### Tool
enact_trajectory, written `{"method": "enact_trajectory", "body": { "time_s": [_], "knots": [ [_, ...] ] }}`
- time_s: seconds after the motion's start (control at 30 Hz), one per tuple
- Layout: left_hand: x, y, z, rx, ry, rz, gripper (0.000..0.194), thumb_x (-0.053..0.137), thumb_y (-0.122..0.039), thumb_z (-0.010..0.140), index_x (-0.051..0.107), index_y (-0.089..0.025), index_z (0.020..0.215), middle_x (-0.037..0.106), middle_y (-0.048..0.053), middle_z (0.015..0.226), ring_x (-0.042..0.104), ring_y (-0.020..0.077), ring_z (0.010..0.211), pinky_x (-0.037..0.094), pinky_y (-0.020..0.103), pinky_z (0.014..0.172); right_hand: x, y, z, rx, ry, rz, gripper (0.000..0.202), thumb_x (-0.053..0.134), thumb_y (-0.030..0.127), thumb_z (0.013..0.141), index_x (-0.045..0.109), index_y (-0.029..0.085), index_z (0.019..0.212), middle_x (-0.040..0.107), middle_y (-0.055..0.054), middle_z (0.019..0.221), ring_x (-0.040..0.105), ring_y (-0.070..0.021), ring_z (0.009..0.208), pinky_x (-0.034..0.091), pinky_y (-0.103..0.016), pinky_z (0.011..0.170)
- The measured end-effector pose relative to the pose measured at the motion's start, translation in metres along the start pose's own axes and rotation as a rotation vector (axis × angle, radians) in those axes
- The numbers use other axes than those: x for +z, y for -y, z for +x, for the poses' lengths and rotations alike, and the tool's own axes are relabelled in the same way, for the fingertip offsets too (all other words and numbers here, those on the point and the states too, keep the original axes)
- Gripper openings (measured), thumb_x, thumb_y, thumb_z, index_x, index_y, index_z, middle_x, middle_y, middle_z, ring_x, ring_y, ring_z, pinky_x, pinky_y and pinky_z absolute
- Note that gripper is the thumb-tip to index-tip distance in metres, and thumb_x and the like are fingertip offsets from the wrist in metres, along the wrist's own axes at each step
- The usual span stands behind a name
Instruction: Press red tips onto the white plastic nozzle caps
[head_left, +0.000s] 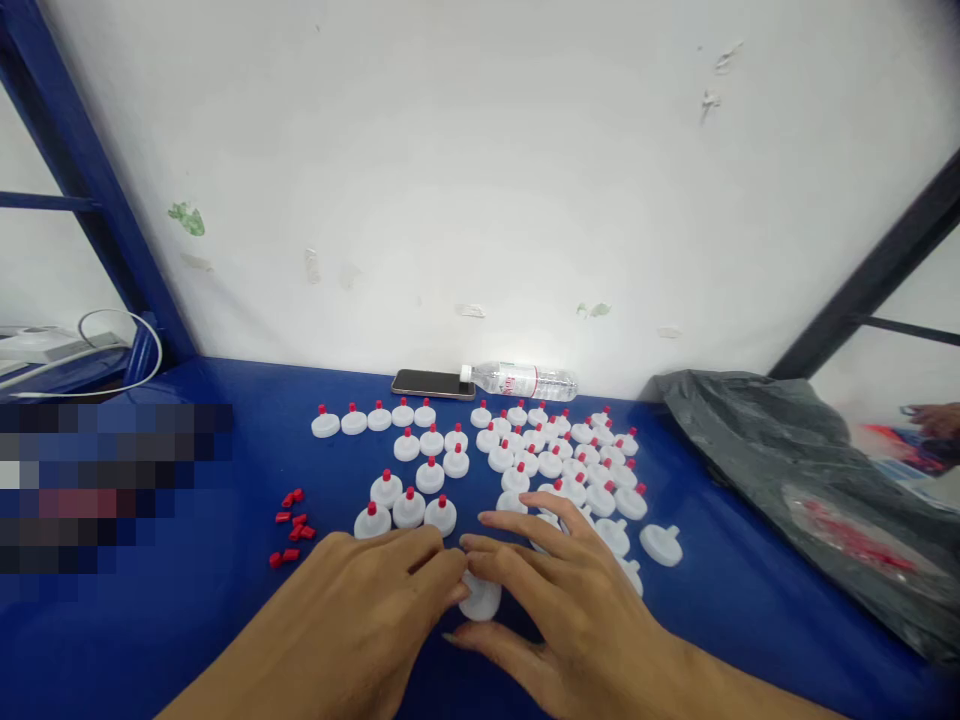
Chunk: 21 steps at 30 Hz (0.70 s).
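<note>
Both hands are low in front, meeting around 1 white domed piece (482, 603) on the blue table (225, 650). Left hand (379, 585) has its fingers bunched at the near-left side of it, and honestly can't tell what the fingertips are pinching. Right hand (574, 590) is spread and arched around the same piece, can't tell if it's gripping. Loose red tips (283, 517) lie left of the left hand. Red-tipped white pieces (325, 426) sit further back, including a row of 5 at left. Behind those: a phone (431, 384) and a clear bottle (529, 381) on its side.
</note>
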<state>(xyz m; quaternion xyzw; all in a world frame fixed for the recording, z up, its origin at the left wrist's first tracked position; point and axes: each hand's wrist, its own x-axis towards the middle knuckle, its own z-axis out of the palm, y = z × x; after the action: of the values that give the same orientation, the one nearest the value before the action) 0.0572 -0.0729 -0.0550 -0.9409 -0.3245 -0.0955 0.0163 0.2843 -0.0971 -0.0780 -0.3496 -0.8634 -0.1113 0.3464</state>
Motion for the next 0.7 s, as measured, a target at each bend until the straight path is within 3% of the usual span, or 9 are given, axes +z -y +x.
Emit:
{"method": "enact_trajectory", "body": {
  "time_s": [0.2,0.3,0.4,0.5,0.63,0.7],
  "knots": [
    [0.007,-0.006,0.013,-0.070,0.175,0.043,0.051,0.048,0.006,0.085,0.070,-0.025,0.119,0.078,0.005,0.113,0.077,0.0258,0.089,0.056,0.031,0.065,0.003,-0.002,-0.005,0.102,0.117,-0.021,0.029,0.075,0.050,0.097,0.068,0.024,0.108,0.080,0.002,0.115,0.070,-0.0246,0.116,0.037,-0.044,0.118],
    [0.005,-0.005,0.014,-0.068,0.174,0.050,0.054,0.048,0.006,0.086,0.071,-0.025,0.124,0.078,0.006,0.119,0.078,0.0258,0.094,0.059,0.031,0.068,0.002,-0.003,-0.004,0.111,0.152,-0.014,0.025,0.078,0.039,0.095,0.069,0.023,0.112,0.078,0.000,0.111,0.069,-0.0250,0.111,0.041,-0.046,0.115],
    [-0.002,0.000,0.009,-0.059,0.084,0.060,0.053,0.049,0.001,0.090,0.069,-0.025,0.131,0.079,0.007,0.124,0.080,0.0261,0.096,0.061,0.031,0.069,0.001,-0.003,-0.002,0.113,0.163,-0.052,0.029,0.083,0.032,0.090,0.069,0.023,0.113,0.074,-0.001,0.104,0.068,-0.0256,0.102,0.046,-0.047,0.107],
    [-0.012,0.015,-0.001,-0.098,-0.034,0.061,0.043,0.044,-0.013,0.100,0.070,-0.027,0.132,0.080,0.007,0.123,0.081,0.0275,0.091,0.062,0.033,0.069,0.002,-0.005,0.000,0.127,0.150,-0.093,0.041,0.090,0.028,0.084,0.066,0.024,0.117,0.073,0.001,0.097,0.067,-0.0251,0.094,0.048,-0.049,0.102],
    [-0.017,0.048,-0.026,-0.365,0.039,0.038,0.038,0.045,-0.025,0.099,0.077,-0.030,0.119,0.083,0.004,0.110,0.081,0.0310,0.090,0.062,0.039,0.077,0.001,-0.005,0.003,0.165,0.120,-0.105,0.050,0.096,0.026,0.076,0.059,0.020,0.109,0.072,0.001,0.093,0.066,-0.0244,0.089,0.048,-0.048,0.098],
    [-0.015,0.063,-0.041,-0.465,-0.011,0.021,0.034,0.049,-0.032,0.098,0.079,-0.031,0.112,0.082,0.002,0.113,0.079,0.0318,0.102,0.059,0.040,0.086,-0.001,-0.003,0.003,0.177,0.101,-0.095,0.047,0.096,0.031,0.076,0.057,0.020,0.101,0.069,0.001,0.090,0.064,-0.0233,0.085,0.049,-0.045,0.092]
  ]
}}
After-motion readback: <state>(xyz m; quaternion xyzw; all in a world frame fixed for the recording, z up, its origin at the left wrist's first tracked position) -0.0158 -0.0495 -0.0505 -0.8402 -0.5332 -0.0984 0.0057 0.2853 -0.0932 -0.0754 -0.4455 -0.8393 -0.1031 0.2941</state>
